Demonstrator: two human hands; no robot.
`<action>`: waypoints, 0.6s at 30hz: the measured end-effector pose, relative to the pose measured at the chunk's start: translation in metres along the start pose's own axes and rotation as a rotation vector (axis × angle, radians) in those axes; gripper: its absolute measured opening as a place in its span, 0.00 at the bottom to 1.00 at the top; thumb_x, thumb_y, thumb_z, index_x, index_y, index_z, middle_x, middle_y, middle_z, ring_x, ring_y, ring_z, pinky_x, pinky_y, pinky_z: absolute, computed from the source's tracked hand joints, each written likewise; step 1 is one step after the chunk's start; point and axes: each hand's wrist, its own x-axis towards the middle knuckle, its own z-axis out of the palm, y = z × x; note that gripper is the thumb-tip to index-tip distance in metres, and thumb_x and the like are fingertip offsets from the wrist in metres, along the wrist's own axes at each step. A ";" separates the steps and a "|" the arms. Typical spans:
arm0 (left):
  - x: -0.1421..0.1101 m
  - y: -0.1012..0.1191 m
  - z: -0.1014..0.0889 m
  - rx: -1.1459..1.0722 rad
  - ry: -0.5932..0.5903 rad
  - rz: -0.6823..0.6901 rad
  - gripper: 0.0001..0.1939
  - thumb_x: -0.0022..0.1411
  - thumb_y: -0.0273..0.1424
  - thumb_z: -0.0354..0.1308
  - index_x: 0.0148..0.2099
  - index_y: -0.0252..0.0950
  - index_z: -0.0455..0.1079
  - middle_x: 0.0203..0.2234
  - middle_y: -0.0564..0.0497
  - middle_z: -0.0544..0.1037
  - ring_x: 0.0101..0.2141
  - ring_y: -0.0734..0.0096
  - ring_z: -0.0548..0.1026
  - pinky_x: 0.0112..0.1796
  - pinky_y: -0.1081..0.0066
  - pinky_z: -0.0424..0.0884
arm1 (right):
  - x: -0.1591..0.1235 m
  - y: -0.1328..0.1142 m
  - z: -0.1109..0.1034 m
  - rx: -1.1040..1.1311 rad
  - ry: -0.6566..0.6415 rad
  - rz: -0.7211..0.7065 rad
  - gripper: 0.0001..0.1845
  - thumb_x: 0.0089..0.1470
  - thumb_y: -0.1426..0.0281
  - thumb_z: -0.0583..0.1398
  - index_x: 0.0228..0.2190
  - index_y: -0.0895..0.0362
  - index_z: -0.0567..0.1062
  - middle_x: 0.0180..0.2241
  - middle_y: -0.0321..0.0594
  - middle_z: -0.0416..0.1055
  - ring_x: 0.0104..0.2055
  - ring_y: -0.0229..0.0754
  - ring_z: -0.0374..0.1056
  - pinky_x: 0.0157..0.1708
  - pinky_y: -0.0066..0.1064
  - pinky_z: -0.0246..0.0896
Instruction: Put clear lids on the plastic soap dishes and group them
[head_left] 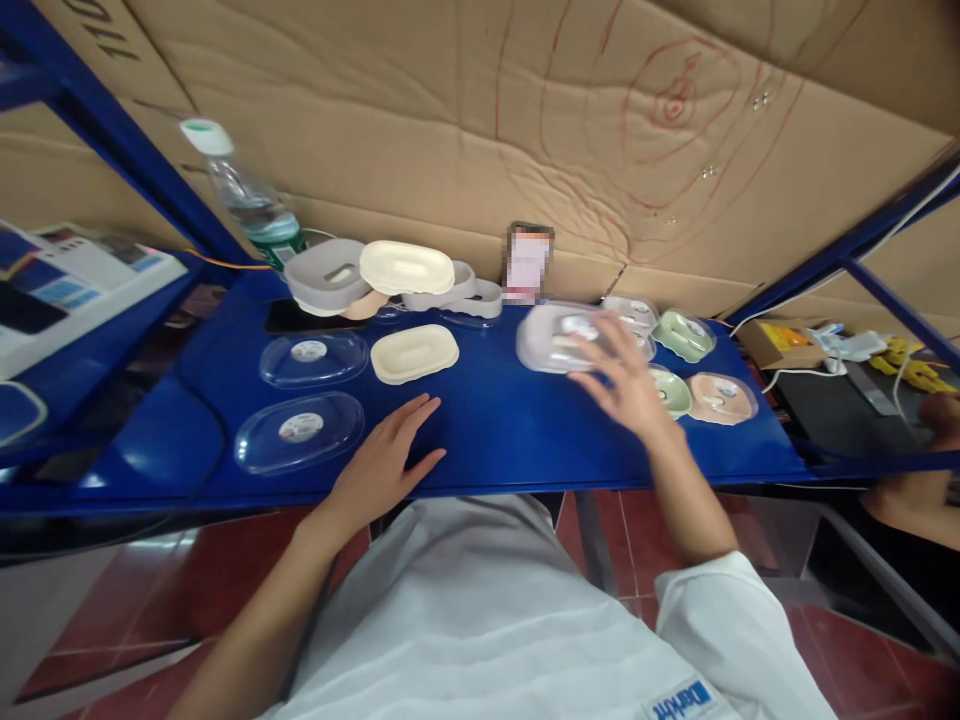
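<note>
My left hand [394, 450] lies on the blue table, fingers stretched out and holding nothing, just below a cream oval container [415, 353]. My right hand [619, 375], slightly blurred, is spread at the right end of a pale grey container with a clear lid [544, 340]. Its fingers overlap the lid's label; whether they touch it I cannot tell. Two clear plastic lids with round labels lie at the left, an upper lid [337, 362] and a lower lid [337, 440]. Behind them are a large grey container [326, 290] and another cream container [394, 258], resting on other pieces.
Right of my right hand stand lidded containers, including a green one [688, 338] and a peach one [724, 400]. A phone [527, 262] leans against the cardboard wall [420, 120]. A water bottle [251, 195] stands at the back left. Another person's arm [919, 495] shows far right.
</note>
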 end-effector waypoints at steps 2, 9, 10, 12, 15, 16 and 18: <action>0.001 0.002 -0.001 0.025 -0.021 -0.006 0.32 0.80 0.47 0.52 0.79 0.45 0.54 0.73 0.41 0.65 0.71 0.48 0.68 0.69 0.44 0.68 | -0.035 0.030 -0.029 -0.123 0.148 0.148 0.32 0.70 0.53 0.61 0.70 0.45 0.70 0.75 0.47 0.60 0.79 0.63 0.52 0.74 0.70 0.52; 0.002 0.002 0.001 0.068 -0.017 0.048 0.27 0.80 0.47 0.51 0.73 0.45 0.66 0.70 0.41 0.69 0.69 0.45 0.68 0.69 0.42 0.67 | -0.206 0.059 -0.073 -0.452 0.443 0.662 0.40 0.62 0.42 0.63 0.71 0.35 0.68 0.71 0.47 0.68 0.72 0.62 0.66 0.68 0.54 0.64; 0.002 0.002 0.001 0.069 -0.012 0.054 0.26 0.80 0.47 0.51 0.71 0.45 0.68 0.70 0.41 0.69 0.69 0.45 0.68 0.69 0.42 0.67 | -0.227 0.059 -0.074 -0.477 0.444 0.705 0.41 0.60 0.41 0.63 0.71 0.34 0.67 0.70 0.47 0.69 0.71 0.62 0.67 0.68 0.52 0.64; 0.003 0.002 0.001 0.070 -0.001 0.058 0.24 0.79 0.47 0.51 0.68 0.44 0.72 0.69 0.41 0.70 0.69 0.45 0.68 0.69 0.41 0.67 | -0.257 0.064 -0.079 -0.531 0.439 0.777 0.43 0.58 0.38 0.63 0.71 0.32 0.68 0.69 0.48 0.70 0.71 0.63 0.67 0.67 0.51 0.63; 0.003 0.002 0.000 0.067 -0.002 0.057 0.23 0.79 0.47 0.51 0.66 0.43 0.74 0.69 0.41 0.70 0.68 0.44 0.69 0.68 0.41 0.68 | -0.277 0.096 -0.091 -0.574 0.462 0.825 0.47 0.54 0.33 0.61 0.69 0.37 0.72 0.67 0.54 0.72 0.70 0.68 0.68 0.66 0.53 0.63; 0.004 0.002 0.000 0.067 -0.008 0.058 0.23 0.79 0.47 0.51 0.66 0.43 0.74 0.69 0.41 0.70 0.68 0.45 0.69 0.68 0.41 0.68 | -0.276 0.112 -0.096 -0.570 0.466 0.830 0.48 0.53 0.32 0.61 0.68 0.40 0.74 0.66 0.56 0.72 0.69 0.70 0.69 0.65 0.54 0.64; 0.004 0.002 0.000 0.068 -0.013 0.059 0.23 0.79 0.47 0.52 0.65 0.43 0.74 0.68 0.41 0.71 0.68 0.45 0.69 0.68 0.41 0.68 | -0.263 0.146 -0.107 -0.540 0.422 0.836 0.48 0.53 0.31 0.60 0.66 0.44 0.77 0.65 0.59 0.74 0.67 0.71 0.71 0.64 0.57 0.65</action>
